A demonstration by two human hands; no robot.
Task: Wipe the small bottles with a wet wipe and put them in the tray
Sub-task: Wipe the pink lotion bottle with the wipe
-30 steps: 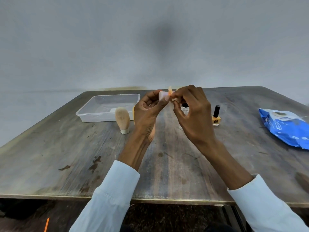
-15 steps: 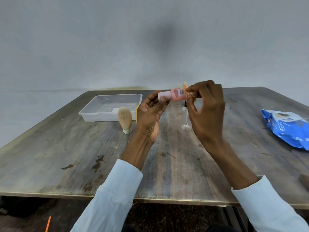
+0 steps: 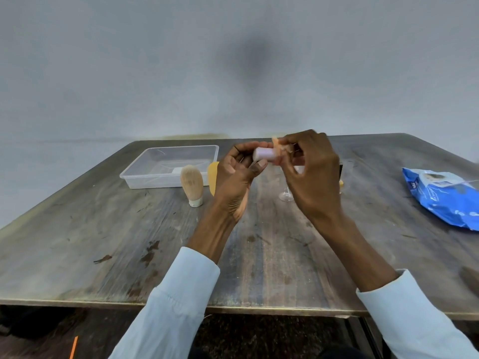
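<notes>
Pink small bottle (image 3: 265, 154) is held sideways above the worktop (image 3: 259, 255), left hand (image 3: 233, 174) pinching its pale end w/ thumb and fingertips, right hand (image 3: 311, 172) closed on the other end w/ an orange bit, prob. the wipe (image 3: 278, 149). Each grip is curled on the bottle. Looks light, rigid plastic, likely slick once wet, so hold by both ends. Clear tray (image 3: 145, 174) sits well apart, left; tan bottle (image 3: 192, 183) stands near it.

My left hand (image 3: 233, 174) grips a small pink bottle (image 3: 265, 154) lying sideways, while my right hand (image 3: 311, 172) pinches its other end. Beyond my left fingers sits the clear tray (image 3: 145, 177), with a beige tube (image 3: 192, 183) just beside them.
</notes>
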